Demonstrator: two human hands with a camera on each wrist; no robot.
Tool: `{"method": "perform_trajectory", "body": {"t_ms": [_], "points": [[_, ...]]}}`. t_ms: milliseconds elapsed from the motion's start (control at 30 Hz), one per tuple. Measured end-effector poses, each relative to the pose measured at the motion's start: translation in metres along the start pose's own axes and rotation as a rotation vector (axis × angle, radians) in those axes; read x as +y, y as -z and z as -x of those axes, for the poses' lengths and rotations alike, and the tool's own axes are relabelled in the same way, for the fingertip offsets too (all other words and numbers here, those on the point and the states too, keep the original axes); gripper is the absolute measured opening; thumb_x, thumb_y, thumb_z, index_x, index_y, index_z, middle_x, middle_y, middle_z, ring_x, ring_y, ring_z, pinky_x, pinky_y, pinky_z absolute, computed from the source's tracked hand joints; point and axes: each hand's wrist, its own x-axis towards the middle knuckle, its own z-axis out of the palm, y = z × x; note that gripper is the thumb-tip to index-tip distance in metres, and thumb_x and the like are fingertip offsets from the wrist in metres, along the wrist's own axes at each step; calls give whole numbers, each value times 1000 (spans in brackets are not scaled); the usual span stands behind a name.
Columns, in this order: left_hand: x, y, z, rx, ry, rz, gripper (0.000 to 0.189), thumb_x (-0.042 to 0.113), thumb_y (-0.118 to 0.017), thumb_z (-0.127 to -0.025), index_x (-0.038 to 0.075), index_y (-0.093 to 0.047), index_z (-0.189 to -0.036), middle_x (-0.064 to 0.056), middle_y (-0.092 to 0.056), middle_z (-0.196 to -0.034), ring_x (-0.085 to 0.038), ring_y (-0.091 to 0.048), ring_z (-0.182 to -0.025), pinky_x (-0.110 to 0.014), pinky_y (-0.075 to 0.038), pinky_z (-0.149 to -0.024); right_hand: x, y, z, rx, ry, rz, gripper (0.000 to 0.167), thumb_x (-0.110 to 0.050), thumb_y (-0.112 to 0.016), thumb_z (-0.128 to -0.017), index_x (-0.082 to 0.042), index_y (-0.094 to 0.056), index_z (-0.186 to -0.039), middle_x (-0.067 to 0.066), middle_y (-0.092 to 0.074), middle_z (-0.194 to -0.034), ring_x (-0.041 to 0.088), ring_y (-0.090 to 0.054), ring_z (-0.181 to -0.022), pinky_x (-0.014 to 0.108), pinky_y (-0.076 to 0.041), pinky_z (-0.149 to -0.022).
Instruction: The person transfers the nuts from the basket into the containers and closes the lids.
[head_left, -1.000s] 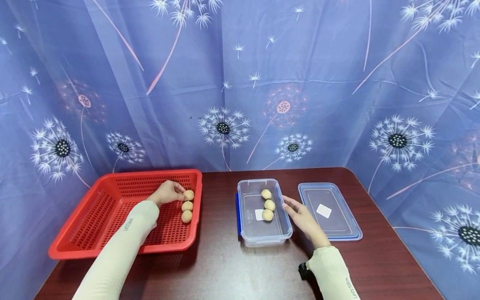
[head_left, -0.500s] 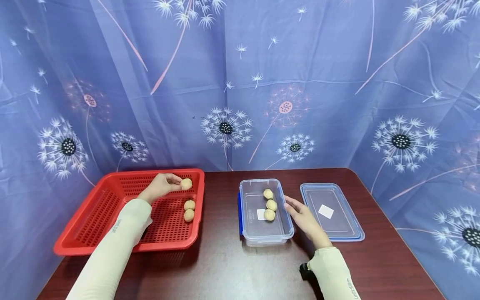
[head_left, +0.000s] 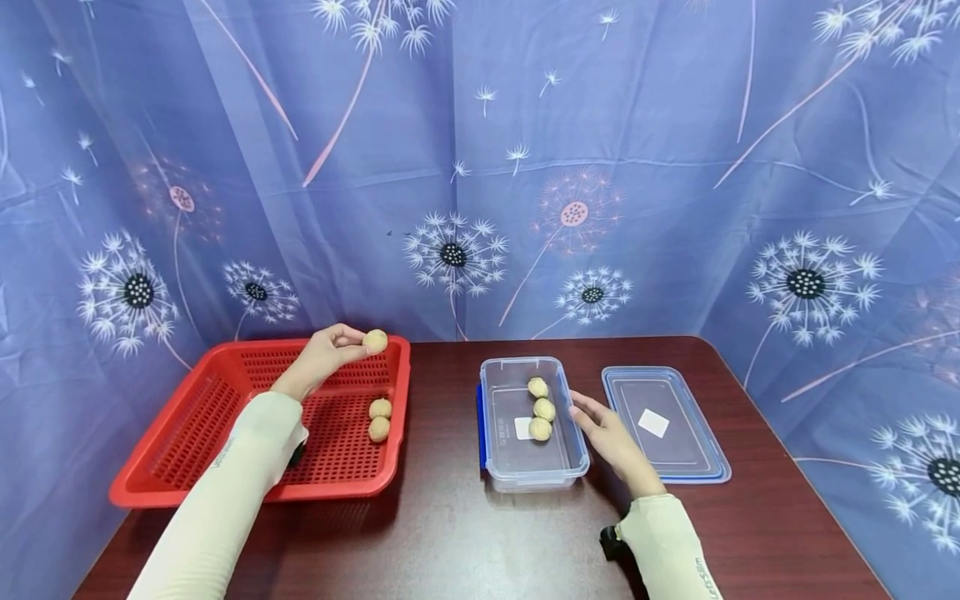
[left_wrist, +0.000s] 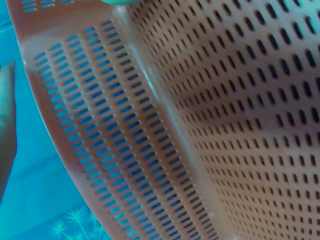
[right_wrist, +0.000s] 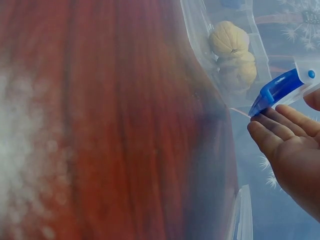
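Observation:
My left hand [head_left: 322, 358] pinches a walnut [head_left: 375, 341] between thumb and fingertips, above the far right part of the red plastic basket [head_left: 330, 492]. Two more walnuts [head_left: 379, 418] lie in the basket along its right side. In the left wrist view only the basket's slotted wall [left_wrist: 110, 115] and a sliver of hand at the left edge show. A clear plastic box [head_left: 536, 479] holds three walnuts [head_left: 543, 409] in a row. My right hand [head_left: 611, 437] rests against the box's right side; in the right wrist view its nearly straight fingers touch the blue latch [right_wrist: 280, 92].
A clear lid [head_left: 675, 450] with a blue edge and a white label lies right of the box on the dark wooden table [head_left: 450, 550]. Another blue latch [head_left: 482, 429] hangs at the box's left side. A blue dandelion-print curtain [head_left: 510, 125] stands behind the table.
My left hand has lifted one walnut out of the row in the basket, up and away toward the far rim. My right hand has stayed against the box.

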Motion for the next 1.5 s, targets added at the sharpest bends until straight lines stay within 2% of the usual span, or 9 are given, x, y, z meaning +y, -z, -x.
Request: {"method": "perform_trajectory", "body": {"t_ms": [267,367,500,600,700,933,1100,1300,1500], "points": [[18,-16,-4,-10,-41,87,27,11,-73,-86,4,-55,-105,10,-69,-95,-3,-62,-95,-30,-47,-91,2,-1,-1,-2,6,1,46,-20,-49,-102,2,-42,-142,24,-47,-140,33,-45,-128,47,-34,-107],[29,-27,-6,-9,-63,113,31,9,-74,-84,2,-55,-107,5,-70,-97,-5,-62,-96,-24,-50,-85,2,-1,-1,1,4,1,46,-20,-49,-102,2,-42,-142,24,-47,-140,33,-45,-128,47,-34,-108],[43,-45,-10,-35,-91,147,44,6,-73,-84,-3,-54,-123,-8,-68,-112,-9,-61,-102,-23,-52,-84,2,0,-1,4,0,4,46,-20,-49,-102,3,-42,-142,24,-47,-140,34,-45,-128,48,-34,-108],[53,-59,-14,-53,-100,153,49,4,-72,-85,-3,-54,-130,-17,-63,-122,-11,-60,-104,-24,-52,-86,2,0,-1,1,-1,8,46,-21,-48,-102,3,-42,-142,24,-47,-140,34,-46,-127,47,-35,-107],[61,-74,-17,-62,-96,159,48,4,-72,-85,-2,-56,-130,-21,-61,-124,-13,-62,-104,-25,-51,-87,2,0,0,-4,0,9,46,-21,-48,-102,2,-42,-142,24,-48,-140,33,-47,-126,47,-35,-106],[80,-114,-25,-86,-109,198,44,4,-72,-85,-1,-60,-127,-18,-64,-120,-17,-63,-104,-28,-51,-90,4,0,-1,2,19,35,46,-20,-48,-102,4,-42,-141,25,-48,-139,36,-47,-126,49,-35,-106],[92,-149,-30,-76,-111,242,43,1,-72,-84,-2,-61,-125,-18,-65,-120,-22,-64,-105,-30,-50,-92,3,2,-1,-3,26,30,46,-20,-48,-102,3,-42,-142,25,-48,-139,35,-47,-125,48,-36,-106],[95,-187,-37,-90,-70,200,42,7,-75,-83,1,-64,-123,-14,-67,-118,-20,-64,-106,-29,-51,-89,0,3,0,-26,4,5,47,-22,-46,-103,1,-41,-143,24,-46,-141,35,-44,-128,50,-34,-107],[80,-210,-32,-90,-30,177,39,9,-75,-83,2,-65,-121,-13,-68,-114,-21,-64,-104,-30,-53,-85,4,3,-1,-20,4,-5,46,-21,-48,-103,1,-42,-143,23,-47,-140,34,-44,-128,48,-33,-108]]}}
